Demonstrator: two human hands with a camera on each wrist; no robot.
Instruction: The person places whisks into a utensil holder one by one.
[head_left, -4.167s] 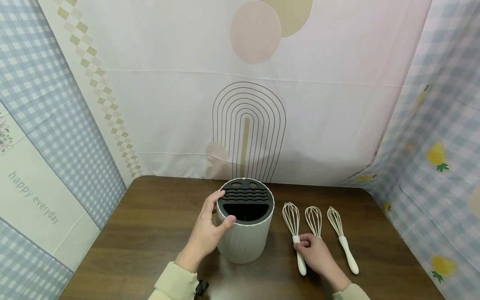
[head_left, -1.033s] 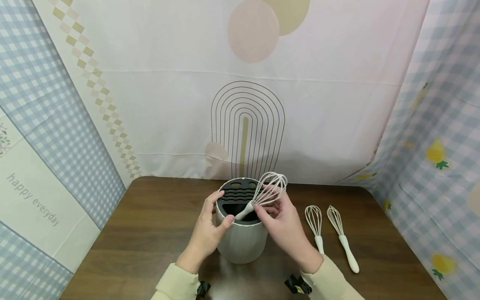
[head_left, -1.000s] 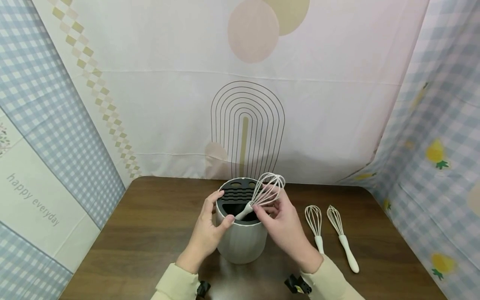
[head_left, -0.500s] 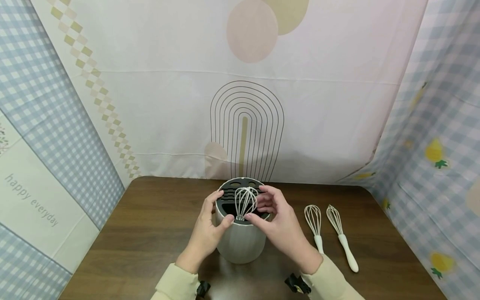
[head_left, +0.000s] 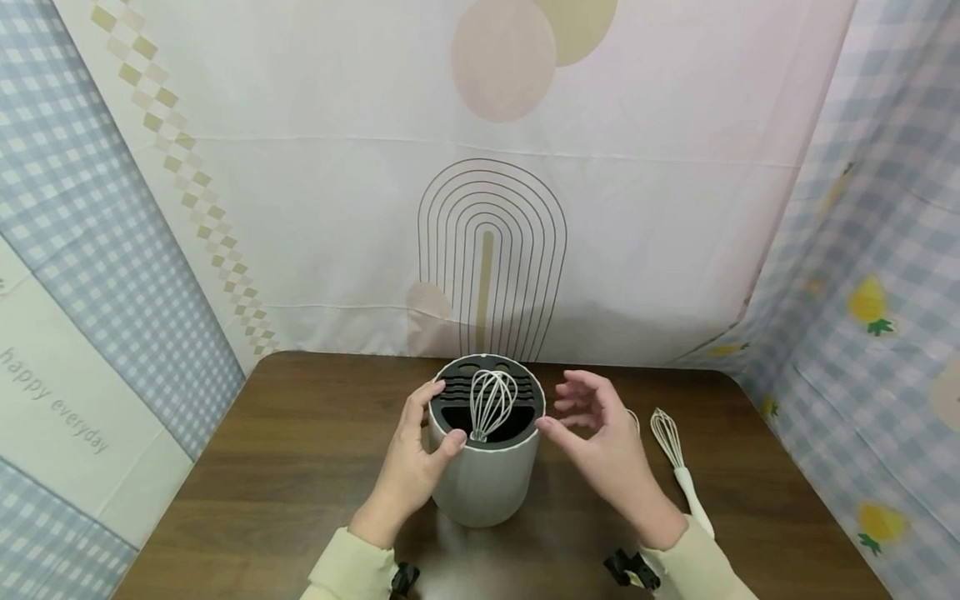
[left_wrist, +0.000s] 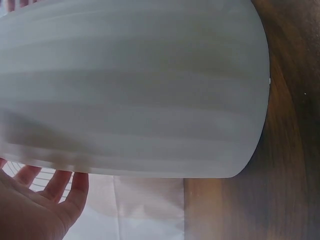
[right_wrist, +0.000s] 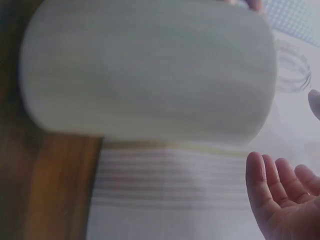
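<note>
A pale grey fluted utensil holder [head_left: 487, 487] with a black slotted lid stands upright on the table. My left hand [head_left: 408, 462] grips its left side near the rim, thumb at the front and fingers further back; the left wrist view shows the fingertips [left_wrist: 77, 187] against the wall. A white whisk [head_left: 491, 400] stands in the front opening, wire head up and handle hidden inside. To the right of the holder, my right hand [head_left: 603, 446] hangs in the air with relaxed fingers, holding nothing. In the right wrist view its fingers [right_wrist: 257, 185] are apart from the holder.
Another white whisk [head_left: 678, 458] lies on the brown wooden table [head_left: 315, 467] at the right. Between it and the holder lies a further whisk [head_left: 634, 422], almost fully hidden behind my right hand. A patterned cloth [head_left: 337, 225] hangs behind the table.
My right hand picked up the left whisk from the table, lowered it handle-first into the holder, let go and moved off to the right. My left hand has kept its grip on the holder.
</note>
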